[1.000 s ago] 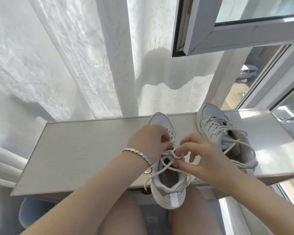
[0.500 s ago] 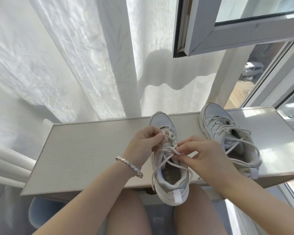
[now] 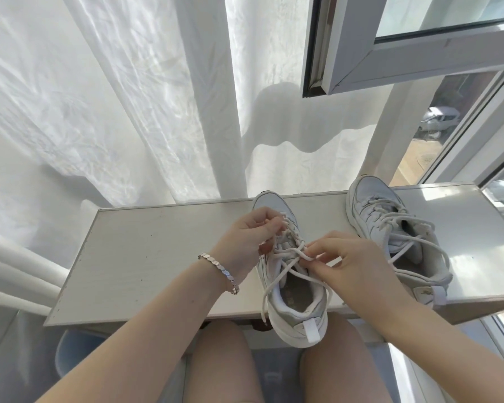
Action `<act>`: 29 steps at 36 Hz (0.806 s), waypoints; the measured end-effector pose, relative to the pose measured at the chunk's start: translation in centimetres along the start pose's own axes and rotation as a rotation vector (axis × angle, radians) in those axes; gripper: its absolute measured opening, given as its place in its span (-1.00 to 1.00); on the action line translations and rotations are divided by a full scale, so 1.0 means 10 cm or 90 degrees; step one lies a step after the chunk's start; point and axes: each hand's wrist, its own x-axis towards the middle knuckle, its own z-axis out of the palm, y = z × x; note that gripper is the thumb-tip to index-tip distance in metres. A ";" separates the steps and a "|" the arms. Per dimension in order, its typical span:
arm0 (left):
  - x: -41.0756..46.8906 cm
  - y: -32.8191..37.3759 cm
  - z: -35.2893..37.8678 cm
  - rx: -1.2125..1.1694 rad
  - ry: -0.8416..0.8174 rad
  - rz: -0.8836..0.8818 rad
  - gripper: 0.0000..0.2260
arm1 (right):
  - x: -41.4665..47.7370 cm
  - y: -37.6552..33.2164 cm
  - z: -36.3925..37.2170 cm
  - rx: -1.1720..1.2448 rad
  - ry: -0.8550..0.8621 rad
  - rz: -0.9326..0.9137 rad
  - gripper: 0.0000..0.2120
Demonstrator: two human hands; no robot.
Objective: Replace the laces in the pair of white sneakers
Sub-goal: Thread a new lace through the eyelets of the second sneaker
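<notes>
both hands pinching the lace (image 3: 291, 253) on the near sneaker (image 3: 294, 298), left hand (image 3: 249, 239) and right hand (image 3: 352, 260), other sneaker (image 3: 390, 228) sitting beside it on the shelf (image 3: 157, 257)

A pale, speckled surface (image 3: 157, 251) runs left to right below a window, sunlit at its right end. Behind it a sheer white curtain (image 3: 99, 97) hangs in long folds, above its right half an open window sash (image 3: 390, 53) with a grey-white frame swings inward, and beyond its right end a light-coloured car (image 3: 438, 120) shows through the glass. Left of the surface lie white rounded tubes (image 3: 12, 263), and beneath its near left corner shows part of a blue round object (image 3: 76, 353).
</notes>
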 end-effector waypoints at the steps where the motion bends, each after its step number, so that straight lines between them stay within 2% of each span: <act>1: -0.01 -0.01 -0.01 0.005 0.000 0.008 -0.70 | 0.00 0.00 -0.01 -0.001 -0.004 0.001 -0.96; 6: -0.13 -0.03 -0.03 0.259 0.065 0.091 -0.90 | 0.04 0.01 -0.08 0.005 -0.054 -0.020 -0.84; 9: -0.26 -0.11 -0.07 0.318 0.073 0.104 -0.75 | 0.08 -0.02 -0.14 -0.032 -0.101 -0.081 -0.81; 12: -0.33 -0.22 -0.09 0.393 0.091 0.124 -0.61 | 0.12 -0.07 -0.19 -0.001 -0.167 -0.062 -0.81; 18: -0.37 -0.27 -0.03 0.376 0.163 0.148 -0.70 | 0.28 -0.23 -0.15 -0.053 -0.197 -0.029 -0.90; 22: -0.36 -0.27 -0.01 0.370 0.196 0.155 -0.78 | 0.35 -0.27 -0.12 -0.118 -0.217 -0.056 -0.83; 26: -0.36 -0.27 0.01 0.337 0.202 0.145 -0.83 | 0.30 -0.24 -0.08 -0.035 -0.219 -0.142 -0.79; 29: -0.35 -0.27 0.00 0.322 0.196 0.132 -0.81 | 0.22 -0.24 -0.14 0.051 -0.218 -0.165 -0.82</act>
